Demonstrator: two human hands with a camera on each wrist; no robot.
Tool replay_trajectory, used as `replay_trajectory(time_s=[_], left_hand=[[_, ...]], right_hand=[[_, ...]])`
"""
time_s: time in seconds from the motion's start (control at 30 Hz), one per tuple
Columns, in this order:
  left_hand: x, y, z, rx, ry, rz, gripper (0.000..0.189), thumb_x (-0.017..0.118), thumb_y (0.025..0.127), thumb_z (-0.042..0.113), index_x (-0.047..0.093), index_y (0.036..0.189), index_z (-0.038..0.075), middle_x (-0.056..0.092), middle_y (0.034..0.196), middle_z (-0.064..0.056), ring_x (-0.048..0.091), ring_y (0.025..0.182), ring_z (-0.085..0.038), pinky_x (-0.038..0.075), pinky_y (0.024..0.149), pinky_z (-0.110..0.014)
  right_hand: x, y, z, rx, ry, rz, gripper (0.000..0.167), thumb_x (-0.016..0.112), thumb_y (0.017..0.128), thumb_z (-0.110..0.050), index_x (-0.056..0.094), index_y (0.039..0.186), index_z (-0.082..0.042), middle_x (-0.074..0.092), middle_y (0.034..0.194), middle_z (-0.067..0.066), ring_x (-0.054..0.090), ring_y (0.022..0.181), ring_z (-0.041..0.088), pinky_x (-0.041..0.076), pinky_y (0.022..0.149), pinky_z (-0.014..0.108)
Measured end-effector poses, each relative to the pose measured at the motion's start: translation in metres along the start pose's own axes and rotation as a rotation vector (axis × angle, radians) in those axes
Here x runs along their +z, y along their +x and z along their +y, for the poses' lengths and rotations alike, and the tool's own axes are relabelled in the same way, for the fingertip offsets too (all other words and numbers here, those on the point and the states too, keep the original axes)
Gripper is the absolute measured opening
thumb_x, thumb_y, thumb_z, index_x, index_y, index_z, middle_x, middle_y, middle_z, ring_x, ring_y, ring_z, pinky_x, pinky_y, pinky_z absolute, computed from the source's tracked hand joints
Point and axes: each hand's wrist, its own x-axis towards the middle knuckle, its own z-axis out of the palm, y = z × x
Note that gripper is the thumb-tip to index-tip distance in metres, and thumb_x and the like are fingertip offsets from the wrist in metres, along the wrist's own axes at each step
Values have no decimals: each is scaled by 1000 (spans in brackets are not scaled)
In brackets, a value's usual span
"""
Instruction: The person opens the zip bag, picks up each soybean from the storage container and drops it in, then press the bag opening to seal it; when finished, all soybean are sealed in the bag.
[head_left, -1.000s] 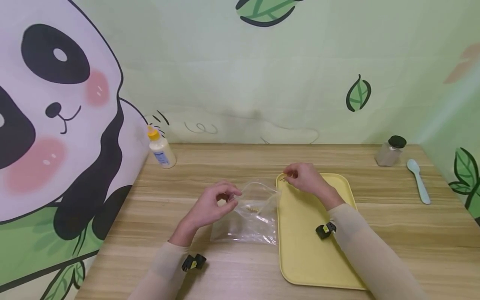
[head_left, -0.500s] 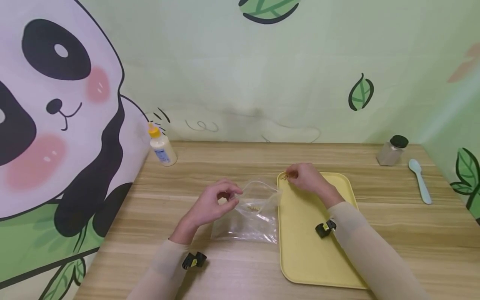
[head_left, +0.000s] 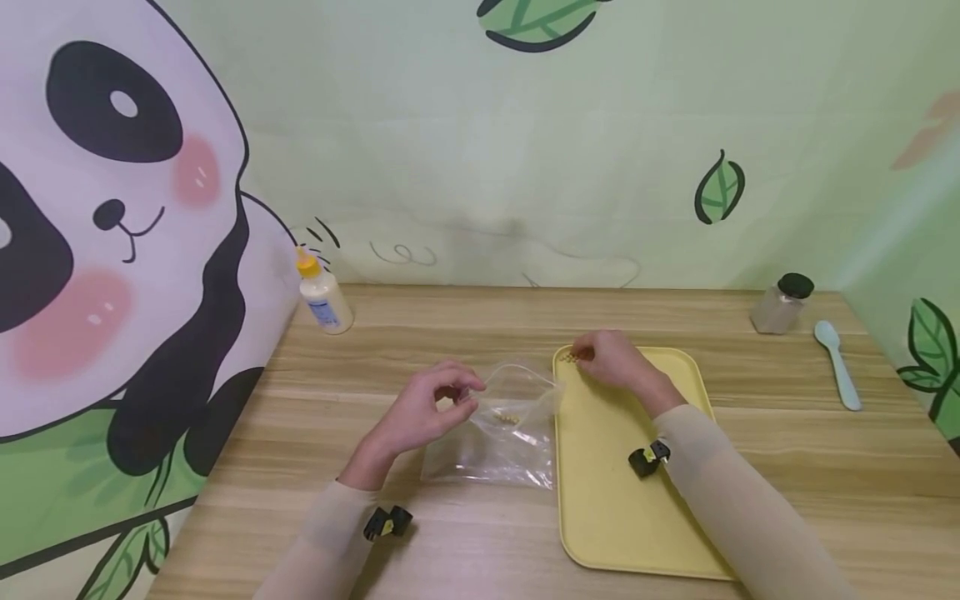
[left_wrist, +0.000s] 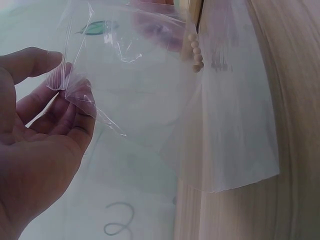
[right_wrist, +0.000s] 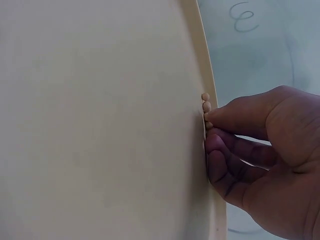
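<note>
My left hand (head_left: 423, 410) pinches the rim of a clear zip bag (head_left: 487, 457), thumb on one side and fingers on the other, in the left wrist view. The bag's mouth gapes, and several small round tan beans, like dried soybeans (left_wrist: 196, 51), lie inside. My right hand (head_left: 613, 360) is at the far left corner of a yellow tray (head_left: 622, 500). There its thumb and forefinger pinch at a small group of the same soybeans (right_wrist: 206, 106); its fingers partly hide them. The other fingers are curled against the tray.
A white squeeze bottle (head_left: 324, 302) with a yellow cap stands at the back left. At the back right are a clear jar (head_left: 778, 310) with a black lid and a pale blue spoon (head_left: 838, 365). A printed cloth wall (head_left: 450, 167) rises behind the wooden table (head_left: 442, 550).
My right hand's fingers have shifted slightly over the soybeans at the tray corner. The left hand and the bag have stayed in place.
</note>
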Motion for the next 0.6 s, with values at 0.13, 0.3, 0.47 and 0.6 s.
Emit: replay_trajectory(time_s=[0.13,0.3,0.47,0.6], left_hand=[[1,0,-1,-5,-4,1,21,67,83,-9,66,104,-9,64,102,-22,58,84,-22,56,76,-29],[1,0,1,-8,-1,1,21,67,83,-8,66,104,-9,64,102,-22,58,84,-22,56,76,-29],[0,0,2,-11,-2,-1,21,66,84,-8,66,105,-9,64,103,-23,58,85,-23,56,77,-30],[0,-1,3,-11,0,-1,21,66,83,-8,66,105,-9,64,102,-23,58,84,-23,56,77,-30]], right_hand=[[0,1,0,3,-25,-12,15,67,84,-5,73,98,-1,72,92,11,65,86,23,55,81,40],[1,1,0,-8,-63,-14,11,67,83,-4,74,91,-3,71,85,7,64,80,20,55,76,38],[1,0,-1,11,-65,-23,11,66,82,-2,73,91,-3,71,85,8,64,80,21,55,77,37],[0,0,-2,29,-56,-30,10,66,83,-3,73,90,-4,70,85,7,63,80,21,55,76,37]])
